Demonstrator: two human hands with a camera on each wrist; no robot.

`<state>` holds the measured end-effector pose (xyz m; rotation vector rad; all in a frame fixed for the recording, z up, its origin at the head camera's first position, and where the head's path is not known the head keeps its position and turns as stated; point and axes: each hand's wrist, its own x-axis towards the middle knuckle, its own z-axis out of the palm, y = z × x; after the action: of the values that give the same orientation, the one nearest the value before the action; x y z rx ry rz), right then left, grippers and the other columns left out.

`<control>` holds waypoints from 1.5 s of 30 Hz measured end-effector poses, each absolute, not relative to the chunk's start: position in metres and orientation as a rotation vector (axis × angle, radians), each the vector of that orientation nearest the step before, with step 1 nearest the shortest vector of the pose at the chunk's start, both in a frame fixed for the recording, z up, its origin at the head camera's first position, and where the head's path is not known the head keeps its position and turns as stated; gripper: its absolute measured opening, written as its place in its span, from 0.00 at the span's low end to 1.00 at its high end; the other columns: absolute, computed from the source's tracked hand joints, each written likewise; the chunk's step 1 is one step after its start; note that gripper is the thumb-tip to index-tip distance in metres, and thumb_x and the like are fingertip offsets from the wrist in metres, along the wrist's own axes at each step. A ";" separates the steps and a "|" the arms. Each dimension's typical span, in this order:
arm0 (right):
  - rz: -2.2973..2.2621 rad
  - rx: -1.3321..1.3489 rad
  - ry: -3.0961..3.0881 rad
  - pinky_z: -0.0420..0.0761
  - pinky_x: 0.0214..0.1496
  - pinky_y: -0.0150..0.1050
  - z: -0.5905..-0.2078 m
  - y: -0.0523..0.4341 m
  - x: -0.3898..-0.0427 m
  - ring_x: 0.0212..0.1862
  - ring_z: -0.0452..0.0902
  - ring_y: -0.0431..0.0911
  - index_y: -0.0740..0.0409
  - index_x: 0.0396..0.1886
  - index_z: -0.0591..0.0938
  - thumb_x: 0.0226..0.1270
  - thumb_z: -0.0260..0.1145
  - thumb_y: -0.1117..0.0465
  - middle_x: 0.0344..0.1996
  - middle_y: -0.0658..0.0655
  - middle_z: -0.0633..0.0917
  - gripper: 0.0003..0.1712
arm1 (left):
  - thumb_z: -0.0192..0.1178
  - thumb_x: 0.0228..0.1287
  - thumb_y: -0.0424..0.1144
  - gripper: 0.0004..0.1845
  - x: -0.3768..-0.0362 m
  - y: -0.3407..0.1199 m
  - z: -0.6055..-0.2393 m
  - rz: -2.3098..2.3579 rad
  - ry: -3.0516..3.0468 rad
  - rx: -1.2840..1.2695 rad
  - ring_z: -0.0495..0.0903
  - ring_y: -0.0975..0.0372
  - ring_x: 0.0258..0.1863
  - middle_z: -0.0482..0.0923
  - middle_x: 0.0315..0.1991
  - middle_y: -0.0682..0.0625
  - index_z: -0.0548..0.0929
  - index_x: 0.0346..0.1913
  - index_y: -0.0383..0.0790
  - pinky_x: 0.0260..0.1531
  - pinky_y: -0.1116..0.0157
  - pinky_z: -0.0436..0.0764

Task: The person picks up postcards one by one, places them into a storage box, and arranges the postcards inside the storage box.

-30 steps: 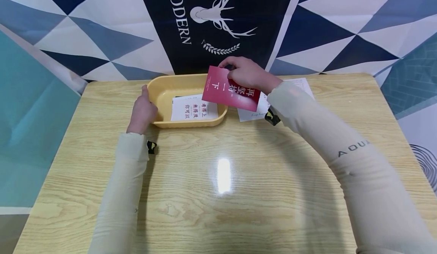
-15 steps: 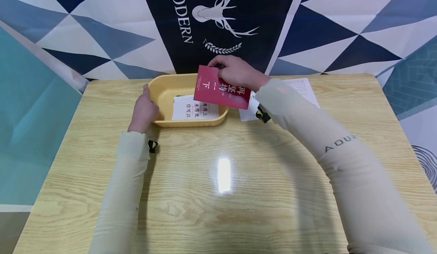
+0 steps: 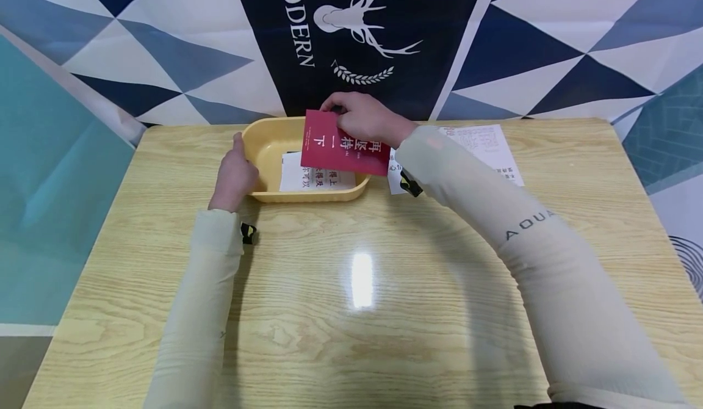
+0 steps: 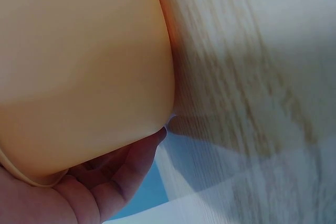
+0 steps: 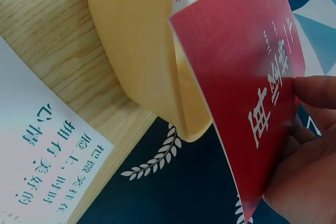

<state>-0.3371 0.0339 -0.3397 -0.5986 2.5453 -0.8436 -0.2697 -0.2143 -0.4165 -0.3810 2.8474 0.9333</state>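
My right hand pinches a red card with white Chinese characters by its far edge. The card hangs tilted over the right half of a yellow plastic basin. In the right wrist view, the thumb and fingers grip the red card beside the basin wall. My left hand grips the basin's left end; in the left wrist view, its fingers curl round the rim and under the basin wall. White printed cards lie inside the basin, partly covered by the red card.
White printed sheets lie on the wooden table right of the basin, partly under my right sleeve. A patterned cloth with a deer print stands behind the table's far edge.
My right hand has carried the red card leftward, further over the basin, covering more of the white cards. My left hand keeps its hold on the basin's left end.
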 end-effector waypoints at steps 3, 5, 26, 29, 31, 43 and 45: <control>-0.841 -0.614 2.545 0.70 0.56 0.36 -0.341 0.031 -0.337 0.52 0.68 0.44 0.46 0.62 0.71 0.67 0.46 0.61 0.53 0.50 0.76 0.24 | 0.35 0.60 0.24 0.39 -0.270 -0.215 -0.417 0.924 2.855 -0.375 0.68 0.46 0.57 0.62 0.64 0.27 0.34 0.74 0.36 0.59 0.51 0.69; -0.842 -0.623 2.543 0.70 0.56 0.36 -0.342 0.028 -0.337 0.52 0.68 0.44 0.46 0.62 0.72 0.67 0.46 0.60 0.53 0.50 0.75 0.24 | 0.36 0.60 0.24 0.39 -0.270 -0.216 -0.417 0.919 2.862 -0.369 0.69 0.46 0.56 0.63 0.63 0.27 0.34 0.74 0.35 0.58 0.51 0.70; -0.828 -0.643 2.511 0.71 0.55 0.35 -0.344 0.002 -0.337 0.52 0.67 0.43 0.44 0.60 0.72 0.68 0.46 0.59 0.54 0.49 0.74 0.23 | 0.35 0.61 0.24 0.39 -0.271 -0.212 -0.414 0.930 2.826 -0.434 0.67 0.46 0.56 0.59 0.67 0.29 0.33 0.74 0.37 0.58 0.52 0.70; -0.820 -0.633 2.498 0.73 0.53 0.35 -0.346 0.000 -0.338 0.52 0.67 0.43 0.43 0.61 0.72 0.68 0.47 0.58 0.54 0.49 0.74 0.22 | 0.35 0.61 0.24 0.39 -0.270 -0.212 -0.414 0.935 2.830 -0.416 0.69 0.46 0.55 0.61 0.65 0.29 0.33 0.74 0.37 0.56 0.52 0.71; -0.808 -0.637 2.501 0.73 0.53 0.35 -0.348 0.000 -0.338 0.52 0.67 0.43 0.42 0.61 0.72 0.68 0.47 0.58 0.54 0.49 0.74 0.22 | 0.35 0.61 0.23 0.39 -0.271 -0.212 -0.414 0.948 2.822 -0.409 0.68 0.46 0.56 0.60 0.66 0.29 0.33 0.74 0.37 0.57 0.53 0.71; -0.789 -0.647 2.491 0.73 0.54 0.37 -0.358 -0.005 -0.340 0.51 0.70 0.45 0.42 0.63 0.70 0.66 0.48 0.60 0.57 0.50 0.74 0.25 | 0.36 0.59 0.24 0.39 -0.273 -0.215 -0.419 0.932 2.891 -0.356 0.70 0.46 0.56 0.66 0.61 0.27 0.37 0.74 0.33 0.59 0.52 0.69; -0.797 -0.652 2.472 0.73 0.54 0.37 -0.358 -0.008 -0.340 0.51 0.70 0.45 0.42 0.64 0.69 0.66 0.47 0.60 0.57 0.50 0.74 0.26 | 0.36 0.60 0.24 0.39 -0.274 -0.215 -0.419 0.931 2.888 -0.365 0.70 0.46 0.57 0.65 0.61 0.27 0.37 0.74 0.34 0.59 0.52 0.69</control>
<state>-0.3395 -0.0079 -0.3583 -0.6524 2.4723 -0.7968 -0.2735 -0.2153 -0.4188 -0.3646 2.8877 0.9312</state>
